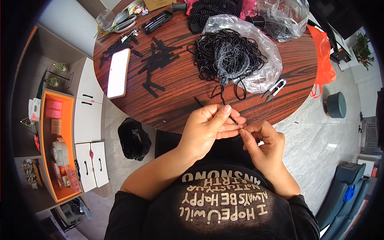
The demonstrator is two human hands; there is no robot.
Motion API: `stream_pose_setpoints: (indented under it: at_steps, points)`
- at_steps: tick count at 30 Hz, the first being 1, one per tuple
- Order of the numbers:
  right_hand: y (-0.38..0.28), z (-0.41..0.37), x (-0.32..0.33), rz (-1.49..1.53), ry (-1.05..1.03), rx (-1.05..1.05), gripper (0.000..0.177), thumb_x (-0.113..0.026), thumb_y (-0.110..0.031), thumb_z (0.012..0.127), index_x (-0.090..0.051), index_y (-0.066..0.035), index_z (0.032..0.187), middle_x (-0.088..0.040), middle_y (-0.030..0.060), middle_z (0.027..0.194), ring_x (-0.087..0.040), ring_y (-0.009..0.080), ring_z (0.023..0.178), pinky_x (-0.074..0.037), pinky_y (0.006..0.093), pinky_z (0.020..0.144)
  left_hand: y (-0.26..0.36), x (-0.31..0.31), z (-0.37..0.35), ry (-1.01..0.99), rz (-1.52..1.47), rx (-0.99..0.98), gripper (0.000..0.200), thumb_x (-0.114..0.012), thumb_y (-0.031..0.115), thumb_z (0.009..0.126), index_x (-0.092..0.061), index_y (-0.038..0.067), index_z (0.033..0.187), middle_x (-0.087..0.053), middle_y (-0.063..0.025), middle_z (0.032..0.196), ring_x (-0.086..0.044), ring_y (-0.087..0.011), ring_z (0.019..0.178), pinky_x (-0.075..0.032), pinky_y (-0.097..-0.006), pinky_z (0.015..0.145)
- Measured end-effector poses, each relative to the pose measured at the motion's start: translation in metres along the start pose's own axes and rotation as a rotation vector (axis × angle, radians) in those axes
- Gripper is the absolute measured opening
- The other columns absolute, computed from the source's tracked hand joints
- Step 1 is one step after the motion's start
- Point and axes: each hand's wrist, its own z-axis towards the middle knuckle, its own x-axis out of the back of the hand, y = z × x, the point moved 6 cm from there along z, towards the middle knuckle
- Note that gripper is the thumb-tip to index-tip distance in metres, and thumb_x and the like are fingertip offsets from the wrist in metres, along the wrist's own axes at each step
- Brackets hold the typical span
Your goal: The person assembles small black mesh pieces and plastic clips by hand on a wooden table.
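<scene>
My left hand (212,126) is closed on a strand of small black beads (233,119), pinched under the thumb with the other fingers behind it. To its right, my right hand (264,144) pinches the strand's lower end between thumb and forefinger. The strand runs up to a tangled pile of black bead strings (204,52) lying on a clear plastic bag (272,66). A bundle of fine grey thread (234,60) rests on the pile. Thin thread loops lie near the table edge by my right hand, close to small thread snips (275,89).
On the dark wood table (180,94) are a white-screened phone (119,73), scattered black strips (158,58), a black tool (157,22), scissors (125,24) and more black beads (212,14). A red bag (323,60) hangs at the right edge. A black bag (134,139) stands on the floor.
</scene>
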Motion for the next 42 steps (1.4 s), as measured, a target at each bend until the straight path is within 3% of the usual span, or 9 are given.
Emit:
stream_pose_setpoints:
  at_steps: [8, 19, 29, 34, 39, 42]
  points:
    - [0.001, -0.011, 0.006, 0.069, -0.022, -0.049, 0.007, -0.058, 0.004, 0.080, -0.052, 0.001, 0.078, -0.054, 0.0029, 0.058, -0.049, 0.0079, 0.046, -0.038, 0.0158, 0.045, -0.015, -0.015, -0.004, -0.019, 0.006, -0.083, 0.030, -0.045, 0.025, 0.094, -0.057, -0.002, 0.097, -0.062, -0.0179, 0.092, -0.062, -0.0185, 0.075, -0.052, -0.0296, 0.074]
    - [0.020, 0.006, 0.041, 0.074, -0.021, -0.053, 0.007, -0.058, 0.003, 0.081, -0.051, 0.001, 0.078, -0.053, 0.0028, 0.057, -0.049, 0.0077, 0.046, -0.037, 0.0154, 0.044, -0.026, -0.043, 0.029, -0.046, -0.049, -0.086, 0.029, -0.045, 0.023, 0.094, -0.056, -0.003, 0.098, -0.062, -0.0175, 0.093, -0.062, -0.0190, 0.077, -0.052, -0.0284, 0.073]
    - [0.026, 0.015, 0.034, 0.182, 0.026, -0.055, 0.019, -0.059, 0.003, 0.081, -0.046, 0.000, 0.093, -0.057, 0.0058, 0.067, -0.052, 0.0087, 0.052, -0.041, 0.0161, 0.048, -0.025, -0.042, 0.037, -0.098, 0.067, -0.141, 0.023, -0.049, 0.017, 0.092, -0.056, -0.004, 0.098, -0.061, -0.0156, 0.097, -0.061, -0.0177, 0.077, -0.052, -0.0265, 0.073]
    - [0.016, 0.021, 0.020, 0.167, 0.080, 0.095, 0.026, -0.061, 0.003, 0.079, -0.045, 0.001, 0.099, -0.059, 0.0047, 0.066, -0.054, 0.0086, 0.054, -0.041, 0.0176, 0.049, -0.008, -0.029, 0.031, -0.168, 0.169, -0.136, 0.017, -0.050, 0.013, 0.091, -0.057, -0.002, 0.098, -0.060, -0.0129, 0.100, -0.059, -0.0162, 0.078, -0.051, -0.0262, 0.072]
    - [0.007, 0.020, -0.003, 0.179, 0.010, 0.028, 0.029, -0.059, 0.005, 0.080, -0.040, -0.001, 0.102, -0.057, 0.0060, 0.071, -0.055, 0.0100, 0.058, -0.044, 0.0175, 0.053, 0.000, 0.001, 0.025, -0.113, -0.017, -0.134, 0.014, -0.051, 0.010, 0.090, -0.058, 0.001, 0.098, -0.059, -0.0105, 0.102, -0.056, -0.0145, 0.079, -0.049, -0.0263, 0.071]
    - [0.010, 0.020, -0.008, 0.309, -0.015, -0.060, 0.032, -0.061, 0.006, 0.078, -0.041, -0.001, 0.102, -0.056, 0.0050, 0.071, -0.054, 0.0093, 0.060, -0.043, 0.0171, 0.055, -0.003, 0.002, 0.029, -0.219, -0.174, -0.095, 0.012, -0.052, 0.008, 0.089, -0.058, 0.002, 0.097, -0.059, -0.0102, 0.102, -0.055, -0.0137, 0.079, -0.047, -0.0263, 0.071]
